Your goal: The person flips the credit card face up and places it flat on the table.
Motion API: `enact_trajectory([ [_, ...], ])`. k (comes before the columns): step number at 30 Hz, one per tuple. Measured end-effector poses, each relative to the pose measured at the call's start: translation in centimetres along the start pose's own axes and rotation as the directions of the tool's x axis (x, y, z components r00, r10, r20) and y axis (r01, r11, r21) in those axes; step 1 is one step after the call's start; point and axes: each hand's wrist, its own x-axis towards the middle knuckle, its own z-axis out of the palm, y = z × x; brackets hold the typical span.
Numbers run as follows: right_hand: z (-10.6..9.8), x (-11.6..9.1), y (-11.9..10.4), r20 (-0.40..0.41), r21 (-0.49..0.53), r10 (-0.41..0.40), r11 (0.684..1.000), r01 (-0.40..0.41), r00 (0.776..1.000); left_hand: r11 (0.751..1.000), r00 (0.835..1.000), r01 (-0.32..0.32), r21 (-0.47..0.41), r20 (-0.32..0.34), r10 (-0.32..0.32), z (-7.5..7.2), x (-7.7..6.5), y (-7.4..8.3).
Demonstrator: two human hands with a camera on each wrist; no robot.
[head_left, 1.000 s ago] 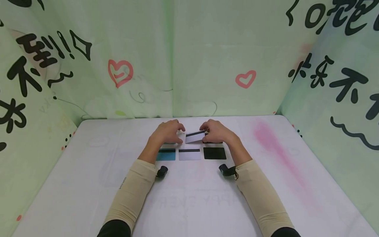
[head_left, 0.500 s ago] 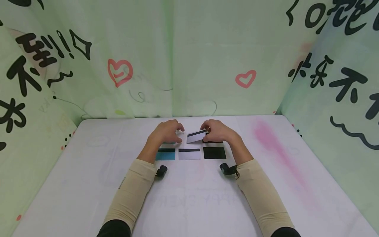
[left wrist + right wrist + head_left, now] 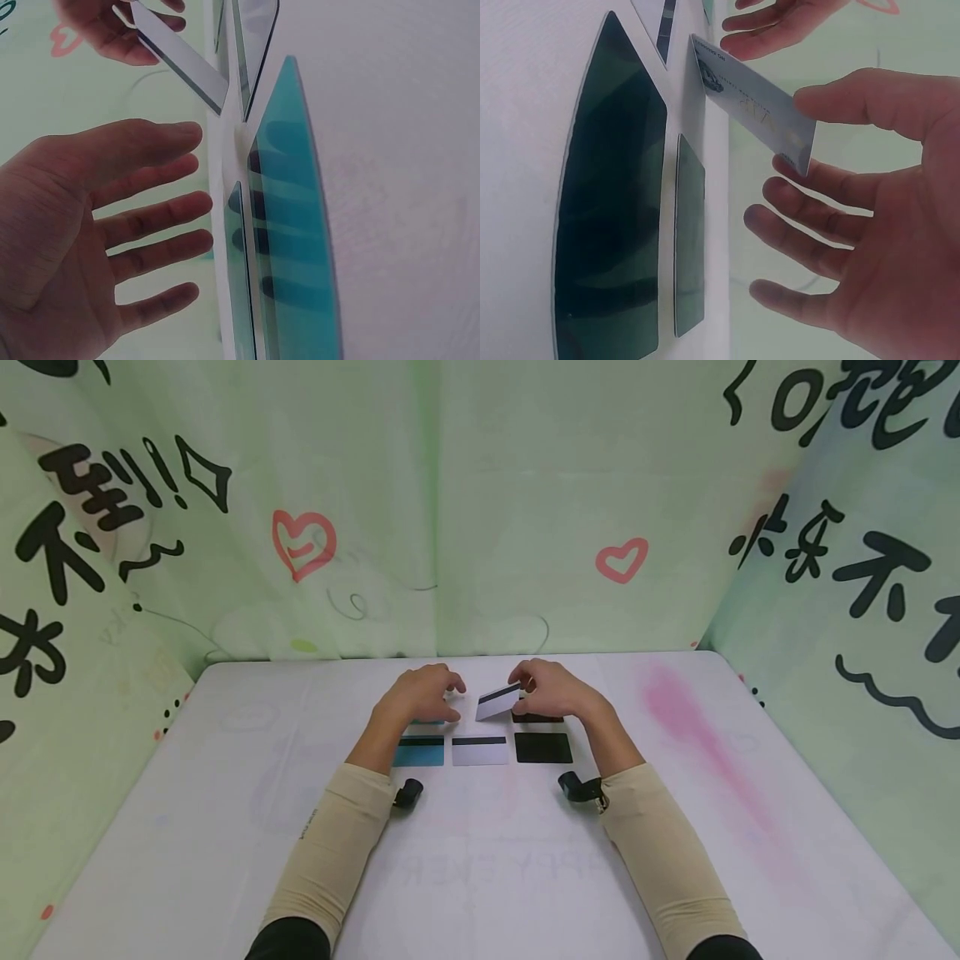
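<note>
My right hand (image 3: 553, 690) pinches one end of a white plastic card (image 3: 497, 702) between thumb and forefinger. The card slants, its far end down near the table, and a black stripe runs along its upper side. In the right wrist view the other face of this card (image 3: 754, 105) carries mirrored gold lettering and a dark emblem. Fingers apart, my left hand (image 3: 425, 695) hovers over a back teal card (image 3: 427, 722), which it partly hides. A back black card (image 3: 537, 718) lies below my right hand. Nothing is in the left hand.
A front row on the white table (image 3: 480, 868) holds a teal card (image 3: 420, 755), a white striped card (image 3: 480, 753) and a black card (image 3: 543, 747). Small black cameras sit at both wrists. A green curtain (image 3: 510, 510) rises behind the table's far edge.
My right hand has tipped the white card more steeply and drawn it slightly right, away from the left hand. The left hand has barely moved.
</note>
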Motion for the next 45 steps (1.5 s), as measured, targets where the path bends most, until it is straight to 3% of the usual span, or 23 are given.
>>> enact_trajectory([
  [16,-0.31,-0.14,-0.09,-0.044,0.086,0.000,0.996,0.004,0.999,1.000,1.000,-0.011,-0.008,0.002,0.011,-0.04,0.00,-0.04],
  [45,-0.62,-0.66,-0.30,-0.082,0.117,-0.017,0.993,0.026,0.997,1.000,1.000,0.000,-0.021,0.016,0.000,-0.22,-0.03,-0.22],
])
